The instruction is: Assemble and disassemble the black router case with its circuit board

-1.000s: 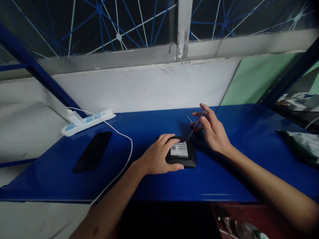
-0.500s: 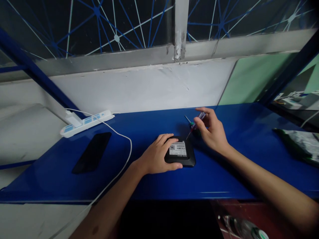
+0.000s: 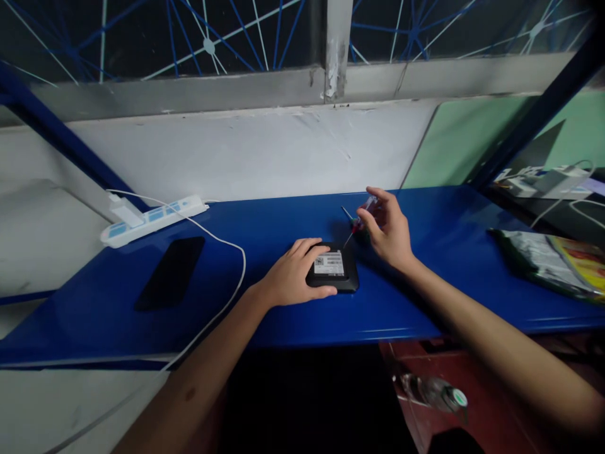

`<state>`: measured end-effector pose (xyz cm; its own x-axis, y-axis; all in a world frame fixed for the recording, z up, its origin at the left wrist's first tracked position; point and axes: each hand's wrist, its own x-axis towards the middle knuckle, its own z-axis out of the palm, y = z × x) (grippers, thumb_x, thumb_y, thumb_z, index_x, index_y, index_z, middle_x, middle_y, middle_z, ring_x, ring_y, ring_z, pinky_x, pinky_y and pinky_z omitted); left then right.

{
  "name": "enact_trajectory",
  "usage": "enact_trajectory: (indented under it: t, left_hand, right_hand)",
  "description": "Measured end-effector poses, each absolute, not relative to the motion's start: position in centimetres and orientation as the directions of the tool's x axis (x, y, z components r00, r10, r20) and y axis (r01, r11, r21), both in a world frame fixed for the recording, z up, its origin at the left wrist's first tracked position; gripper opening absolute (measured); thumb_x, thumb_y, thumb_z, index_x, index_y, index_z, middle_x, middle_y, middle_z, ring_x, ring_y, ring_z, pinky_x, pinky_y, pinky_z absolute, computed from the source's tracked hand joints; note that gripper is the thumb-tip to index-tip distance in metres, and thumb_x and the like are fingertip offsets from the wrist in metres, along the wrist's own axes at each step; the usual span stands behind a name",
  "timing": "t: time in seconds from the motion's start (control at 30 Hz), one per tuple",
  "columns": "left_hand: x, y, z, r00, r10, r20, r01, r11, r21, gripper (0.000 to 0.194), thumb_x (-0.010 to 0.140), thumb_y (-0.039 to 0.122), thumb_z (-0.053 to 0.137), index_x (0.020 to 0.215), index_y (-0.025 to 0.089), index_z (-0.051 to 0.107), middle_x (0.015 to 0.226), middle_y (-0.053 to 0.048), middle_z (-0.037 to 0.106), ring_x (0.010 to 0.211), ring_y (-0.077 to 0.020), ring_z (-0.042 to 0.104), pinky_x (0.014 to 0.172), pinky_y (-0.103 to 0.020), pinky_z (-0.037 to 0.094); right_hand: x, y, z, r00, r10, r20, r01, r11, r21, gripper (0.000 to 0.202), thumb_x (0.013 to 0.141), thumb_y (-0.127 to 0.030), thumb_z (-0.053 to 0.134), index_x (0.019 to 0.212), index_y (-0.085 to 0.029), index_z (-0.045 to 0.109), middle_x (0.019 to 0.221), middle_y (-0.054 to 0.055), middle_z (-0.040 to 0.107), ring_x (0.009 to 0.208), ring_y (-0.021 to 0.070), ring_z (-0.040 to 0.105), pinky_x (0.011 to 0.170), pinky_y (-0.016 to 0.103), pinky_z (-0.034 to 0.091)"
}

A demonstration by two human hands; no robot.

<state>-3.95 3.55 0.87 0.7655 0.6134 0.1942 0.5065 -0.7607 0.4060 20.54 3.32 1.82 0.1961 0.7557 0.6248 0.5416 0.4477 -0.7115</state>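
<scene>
A flat black box-shaped device (image 3: 350, 272) with a white printed label lies on the blue table (image 3: 283, 325). My left hand (image 3: 293, 274) grips it from the left, fingers over its far side and thumb along the near edge. Between the thumb and fingers of my right hand (image 3: 390, 232) is a screwdriver (image 3: 368, 205) with a clear purplish handle. It is tilted, its thin shaft pointing down at the device's far right part; whether the tip sits in a screw is too small to tell. Behind it lies a second screwdriver (image 3: 346, 213), partly hidden by my right hand.
On the left are a black phone (image 3: 170, 273) and a white power strip (image 3: 154, 219) with a plug in it. A white cable (image 3: 244, 265) runs across the table towards me. At the right lies a shiny packet (image 3: 543, 258). A plastic bottle (image 3: 435, 392) is below the table's edge.
The camera view has shifted, so everything sits a little higher and further left. Both hands keep their places on the device and the screwdriver.
</scene>
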Motion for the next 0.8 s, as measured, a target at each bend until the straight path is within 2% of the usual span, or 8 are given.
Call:
enact_trajectory:
  t: [0.13,0.27,0.37,0.6,0.8]
  left_hand:
    - [-3.94,3.42,0.95,0.764,0.617,0.189,0.511,-0.757,0.407,0.081,0.078,0.065,0.068,0.142,0.021,0.045,0.151,-0.014,0.041,0.141,-0.0363,0.035,0.113,-0.056,0.037]
    - [-3.96,3.34,0.95,0.765,0.610,0.204,0.495,-0.761,0.420,0.080,0.078,0.067,0.067,0.142,0.023,0.045,0.151,-0.013,0.042,0.141,-0.0357,0.036,0.113,-0.056,0.037]
    - [-3.96,3.37,0.77,0.765,0.608,0.213,0.490,-0.763,0.421,0.081,0.078,0.069,0.066,0.141,0.023,0.046,0.149,-0.013,0.043,0.139,-0.0358,0.038,0.112,-0.056,0.038]
    - [-3.96,3.38,0.64,0.757,0.614,0.222,0.482,-0.755,0.444,0.077,0.082,0.070,0.061,0.142,0.025,0.047,0.150,-0.014,0.043,0.140,-0.0368,0.037,0.110,-0.059,0.039]
    - [-4.17,3.30,0.51,0.749,0.626,0.217,0.476,-0.736,0.481,0.087,0.075,0.072,0.067,0.146,0.028,0.043,0.154,-0.013,0.039,0.145,-0.0375,0.031,0.110,-0.061,0.038]
  right_hand:
    - [20.43,3.26,1.65,0.210,0.752,0.624,0.541,0.442,-0.715,0.045,0.092,-0.044,0.059,0.133,-0.026,0.054,0.094,0.006,0.069,0.074,0.0216,0.069,0.071,0.042,0.061]
    - [20.42,3.31,1.24,0.199,0.771,0.605,0.465,0.469,-0.751,0.048,0.099,-0.042,0.044,0.145,-0.026,0.045,0.117,0.009,0.068,0.084,0.0216,0.073,0.076,0.042,0.061]
    - [20.52,3.43,0.94,0.181,0.768,0.614,0.424,0.502,-0.754,0.051,0.099,-0.038,0.044,0.148,-0.027,0.042,0.127,0.010,0.064,0.091,0.0217,0.073,0.078,0.042,0.062]
    - [20.41,3.37,1.07,0.221,0.717,0.661,0.493,0.503,-0.710,0.048,0.094,-0.037,0.054,0.140,-0.026,0.048,0.112,0.009,0.066,0.077,0.0190,0.069,0.072,0.042,0.061]
    - [20.53,3.35,1.11,0.233,0.719,0.655,0.519,0.478,-0.709,0.046,0.092,-0.039,0.058,0.135,-0.024,0.051,0.106,0.007,0.063,0.077,0.0179,0.065,0.073,0.040,0.059]
